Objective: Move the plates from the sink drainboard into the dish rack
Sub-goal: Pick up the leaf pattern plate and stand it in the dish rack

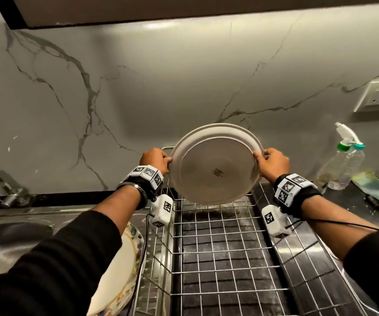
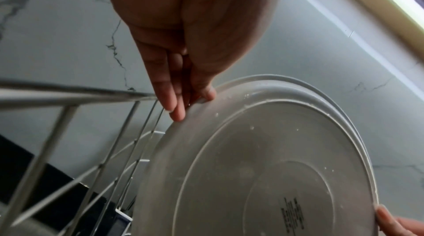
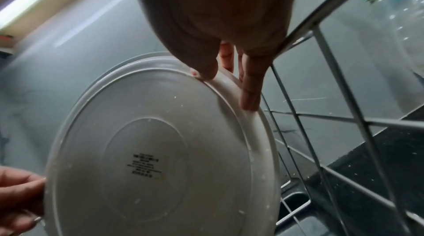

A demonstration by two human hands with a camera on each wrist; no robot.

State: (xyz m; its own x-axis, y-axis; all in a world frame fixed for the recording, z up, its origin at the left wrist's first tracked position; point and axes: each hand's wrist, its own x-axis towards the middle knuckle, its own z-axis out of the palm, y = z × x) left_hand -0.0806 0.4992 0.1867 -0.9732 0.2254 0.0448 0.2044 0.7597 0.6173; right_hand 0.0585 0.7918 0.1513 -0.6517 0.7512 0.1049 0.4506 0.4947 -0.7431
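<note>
A white plate stands on edge at the far end of the wire dish rack, its underside with a printed stamp facing me. Another white plate shows just behind it. My left hand pinches the plate's left rim, thumb in front and fingers behind, as the left wrist view shows on the plate. My right hand pinches the right rim of the plate the same way. A patterned plate lies on the drainboard under my left forearm.
A steel sink with a tap lies at the left. Two plastic bottles and a cloth stand right of the rack. A marble wall with a socket rises behind. The rack's near grid holds nothing.
</note>
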